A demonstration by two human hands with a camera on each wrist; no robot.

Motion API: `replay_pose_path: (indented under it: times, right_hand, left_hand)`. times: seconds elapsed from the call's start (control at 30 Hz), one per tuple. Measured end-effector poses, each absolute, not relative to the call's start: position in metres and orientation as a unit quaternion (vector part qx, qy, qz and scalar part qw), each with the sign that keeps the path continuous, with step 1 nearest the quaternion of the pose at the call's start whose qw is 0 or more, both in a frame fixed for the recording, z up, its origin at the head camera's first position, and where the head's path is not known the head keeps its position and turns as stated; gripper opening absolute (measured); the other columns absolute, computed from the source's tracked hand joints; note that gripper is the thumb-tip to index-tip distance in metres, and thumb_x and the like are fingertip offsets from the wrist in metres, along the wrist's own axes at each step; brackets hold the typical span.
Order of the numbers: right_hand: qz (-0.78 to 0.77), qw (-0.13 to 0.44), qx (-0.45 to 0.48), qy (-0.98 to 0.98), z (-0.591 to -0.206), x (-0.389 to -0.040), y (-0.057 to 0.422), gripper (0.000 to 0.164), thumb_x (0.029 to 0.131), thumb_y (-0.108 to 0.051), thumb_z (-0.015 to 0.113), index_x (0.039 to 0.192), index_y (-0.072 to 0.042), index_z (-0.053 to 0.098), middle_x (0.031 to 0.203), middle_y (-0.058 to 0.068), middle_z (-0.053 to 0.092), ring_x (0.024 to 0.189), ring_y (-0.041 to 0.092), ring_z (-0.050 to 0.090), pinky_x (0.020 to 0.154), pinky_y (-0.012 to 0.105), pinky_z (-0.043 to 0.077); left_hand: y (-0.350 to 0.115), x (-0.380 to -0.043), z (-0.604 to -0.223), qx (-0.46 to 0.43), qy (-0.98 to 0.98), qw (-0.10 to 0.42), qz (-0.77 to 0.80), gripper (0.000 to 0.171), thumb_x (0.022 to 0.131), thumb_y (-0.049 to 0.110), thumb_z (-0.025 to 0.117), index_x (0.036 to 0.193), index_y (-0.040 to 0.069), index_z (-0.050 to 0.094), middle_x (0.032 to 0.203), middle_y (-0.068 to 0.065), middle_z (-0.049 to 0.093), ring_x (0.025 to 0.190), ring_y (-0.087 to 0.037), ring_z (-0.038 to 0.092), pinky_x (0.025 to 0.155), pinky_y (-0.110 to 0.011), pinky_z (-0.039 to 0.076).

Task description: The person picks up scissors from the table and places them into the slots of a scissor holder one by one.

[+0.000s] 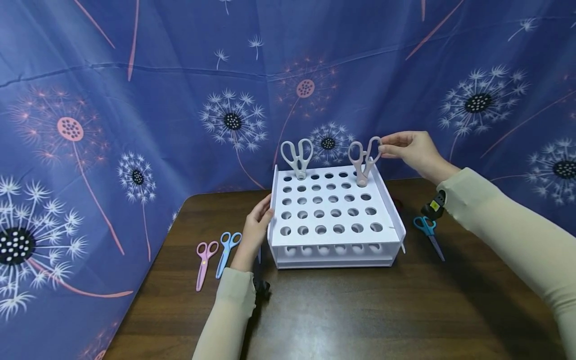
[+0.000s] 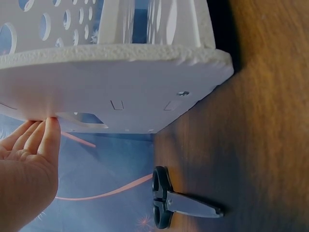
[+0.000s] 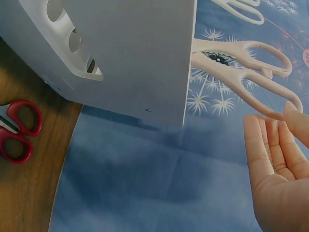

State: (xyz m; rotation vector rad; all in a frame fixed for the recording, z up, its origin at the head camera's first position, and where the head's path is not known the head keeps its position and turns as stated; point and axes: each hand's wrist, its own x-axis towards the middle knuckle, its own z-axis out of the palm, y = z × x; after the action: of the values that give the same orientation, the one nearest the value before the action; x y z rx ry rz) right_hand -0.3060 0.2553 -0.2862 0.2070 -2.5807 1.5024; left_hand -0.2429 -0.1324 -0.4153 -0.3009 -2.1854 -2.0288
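A white rack (image 1: pixel 333 263) with rows of round holes stands on the table. Pale pink scissors (image 1: pixel 362 177) stand handles up in a hole at its far right. My right hand (image 1: pixel 416 152) pinches their outer handle loop between thumb and fingers; the right wrist view shows the same grip on the scissors (image 3: pixel 231 79). My left hand (image 1: pixel 254 229) touches the rack's left side. In the left wrist view its fingers (image 2: pixel 47 140) lie straight against the side panel (image 2: pixel 87 87), beside a cut-out. White scissors (image 1: pixel 300 173) stand handles up at the rack's far left.
Pink scissors (image 1: pixel 203 262) and light blue scissors (image 1: pixel 225 256) lie left of the rack. Teal-handled scissors (image 1: pixel 428 230) lie on its right. Black-handled scissors (image 2: pixel 161 197) and red-handled scissors (image 3: pixel 33 130) show in the wrist views. A blue dandelion-print curtain (image 1: pixel 180 100) hangs behind the table.
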Motion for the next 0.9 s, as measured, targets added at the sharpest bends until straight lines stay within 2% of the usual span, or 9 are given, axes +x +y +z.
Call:
replay_pose_path:
  times: [0.07,0.23,0.3,0.4,0.5,0.67,0.83,0.9]
  right_hand:
    - [0.501,0.071,0.070,-0.860,-0.285,-0.305,0.257,0.054,0.086,-0.038,0.071,0.126,-0.002,0.062,0.096,-0.019,0.070,0.084,0.001,0.070,0.090,0.023,0.050]
    - [0.510,0.067,0.076,-0.854,-0.283,-0.302,0.263,0.053,0.086,-0.036,0.071,0.126,-0.002,0.062,0.095,-0.020,0.070,0.085,0.001,0.070,0.083,0.014,0.051]
    - [0.504,0.066,0.073,-0.858,-0.284,-0.300,0.267,0.053,0.086,-0.037,0.071,0.126,-0.004,0.063,0.096,-0.021,0.070,0.086,0.000,0.070,0.090,0.021,0.051]
    - [0.488,0.062,0.068,-0.868,-0.287,-0.298,0.273,0.055,0.086,-0.041,0.070,0.127,-0.006,0.062,0.100,-0.020,0.069,0.086,-0.001,0.069,0.103,0.037,0.044]
    - [0.478,0.061,0.062,-0.874,-0.290,-0.296,0.279,0.058,0.084,-0.046,0.070,0.127,-0.008,0.062,0.104,-0.018,0.069,0.086,-0.003,0.069,0.107,0.051,0.038]
    - [0.471,0.061,0.049,-0.879,-0.292,-0.291,0.288,0.064,0.079,-0.053,0.070,0.127,-0.010,0.063,0.107,-0.016,0.069,0.085,-0.005,0.067,0.107,0.054,0.036]
    - [0.466,0.057,0.041,-0.882,-0.295,-0.287,0.296,0.063,0.080,-0.052,0.070,0.126,-0.010,0.063,0.100,-0.021,0.069,0.083,-0.007,0.066,0.107,0.056,0.035]
    - [0.467,0.056,0.039,-0.881,-0.298,-0.285,0.300,0.062,0.080,-0.053,0.070,0.126,-0.010,0.063,0.097,-0.023,0.069,0.082,-0.007,0.066,0.108,0.057,0.033]
  left_hand:
    - [-0.132,-0.243,-0.415,-0.101,-0.726,0.073,-0.676,0.046,0.100,0.013,0.049,0.145,0.005,0.044,0.144,-0.017,0.050,0.130,-0.029,0.050,0.095,-0.018,0.043]
    - [-0.133,-0.243,-0.416,-0.102,-0.726,0.073,-0.677,0.046,0.100,0.013,0.050,0.145,0.004,0.043,0.144,-0.018,0.049,0.131,-0.031,0.048,0.095,-0.017,0.041]
    - [-0.133,-0.243,-0.417,-0.105,-0.725,0.072,-0.677,0.046,0.100,0.013,0.050,0.145,0.003,0.043,0.144,-0.019,0.049,0.131,-0.032,0.048,0.096,-0.018,0.041]
    - [-0.134,-0.242,-0.417,-0.105,-0.728,0.071,-0.674,0.047,0.100,0.013,0.050,0.145,0.003,0.043,0.144,-0.019,0.049,0.131,-0.032,0.048,0.098,-0.021,0.042]
    - [-0.134,-0.242,-0.417,-0.103,-0.731,0.072,-0.670,0.046,0.100,0.013,0.050,0.145,0.004,0.044,0.144,-0.018,0.049,0.130,-0.031,0.049,0.098,-0.022,0.042]
    - [-0.134,-0.242,-0.417,-0.106,-0.732,0.073,-0.669,0.046,0.100,0.013,0.050,0.144,0.003,0.044,0.144,-0.019,0.049,0.130,-0.032,0.049,0.099,-0.023,0.043]
    - [-0.134,-0.243,-0.416,-0.110,-0.727,0.074,-0.673,0.046,0.100,0.014,0.051,0.145,0.003,0.043,0.144,-0.019,0.049,0.131,-0.032,0.049,0.094,-0.015,0.042]
    - [-0.134,-0.243,-0.415,-0.110,-0.727,0.074,-0.673,0.046,0.100,0.013,0.050,0.145,0.003,0.043,0.144,-0.019,0.049,0.131,-0.032,0.048,0.095,-0.016,0.042]
